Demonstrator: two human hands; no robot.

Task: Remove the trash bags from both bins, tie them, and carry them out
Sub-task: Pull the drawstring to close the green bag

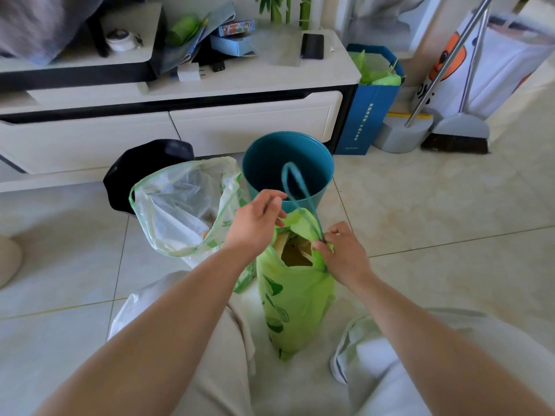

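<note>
A green trash bag (292,298) stands on the floor between my knees, its mouth partly open with brown waste showing. My left hand (255,223) pinches the bag's rim on the left. My right hand (342,253) pinches the rim and the teal drawstring (295,187), which loops up in front of the teal bin (326,166). That bin has no bag in it. A clear trash bag (180,205) with a green drawstring stands open to the left, in front of the black bin (120,175).
A white TV cabinet (255,121) runs along the back. To its right stand a blue paper bag (366,115), a broom and dustpan (456,133) and a white printed bag (504,70). Pale floor tiles (450,205) stretch to the right.
</note>
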